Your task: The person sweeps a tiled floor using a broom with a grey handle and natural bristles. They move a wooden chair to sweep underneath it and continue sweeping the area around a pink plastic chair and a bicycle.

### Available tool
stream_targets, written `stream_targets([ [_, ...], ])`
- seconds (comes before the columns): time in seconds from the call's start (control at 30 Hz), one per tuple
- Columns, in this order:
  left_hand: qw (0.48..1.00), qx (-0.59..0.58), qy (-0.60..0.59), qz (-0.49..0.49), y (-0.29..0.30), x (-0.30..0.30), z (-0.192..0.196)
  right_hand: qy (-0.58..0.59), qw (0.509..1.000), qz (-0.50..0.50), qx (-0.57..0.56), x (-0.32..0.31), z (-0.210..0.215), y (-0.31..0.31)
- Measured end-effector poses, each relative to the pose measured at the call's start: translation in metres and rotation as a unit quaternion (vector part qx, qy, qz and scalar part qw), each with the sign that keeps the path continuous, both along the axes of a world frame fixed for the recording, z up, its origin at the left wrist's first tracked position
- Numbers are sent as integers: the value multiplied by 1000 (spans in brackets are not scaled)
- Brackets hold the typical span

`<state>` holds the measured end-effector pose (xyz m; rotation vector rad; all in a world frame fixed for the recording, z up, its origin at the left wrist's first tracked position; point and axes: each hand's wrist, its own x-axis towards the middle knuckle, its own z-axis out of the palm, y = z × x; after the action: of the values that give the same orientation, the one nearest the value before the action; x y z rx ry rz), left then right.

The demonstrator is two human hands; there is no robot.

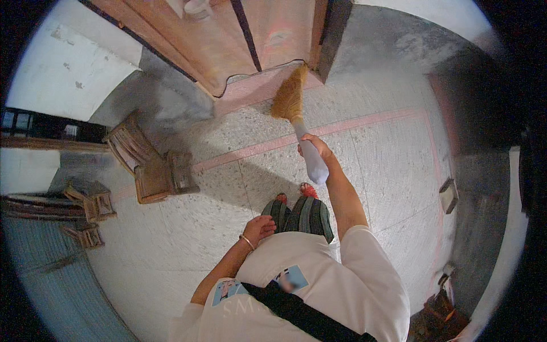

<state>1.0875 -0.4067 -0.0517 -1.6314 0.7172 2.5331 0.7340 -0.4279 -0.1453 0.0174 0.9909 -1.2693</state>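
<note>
My right hand point(315, 146) is closed around the pale handle of a short grass broom point(292, 105). Its tan bristles point away from me and touch the speckled floor point(370, 165) at the foot of a wooden door point(228, 40). My left hand point(259, 227), with a thin bangle at the wrist, rests against my thigh with fingers loosely curled and holds nothing. My feet in red-tipped sandals point(296, 192) stand just behind the broom handle.
A low wooden chair point(149, 165) stands on the floor to my left, with smaller wooden pieces point(91, 208) further left. A pink strip crosses the floor. A dark wall with a small box point(448, 195) runs along the right.
</note>
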Motion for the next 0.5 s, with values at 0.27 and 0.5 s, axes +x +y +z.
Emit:
stream_targets([
  [0.27,999,-18,37,-35,-31,16,-8,-145,969,-171,-107,64,21,0],
  [0.5,847,-372,119,-360,-49,11,-26,9,989,-146,4,121,74,-9],
])
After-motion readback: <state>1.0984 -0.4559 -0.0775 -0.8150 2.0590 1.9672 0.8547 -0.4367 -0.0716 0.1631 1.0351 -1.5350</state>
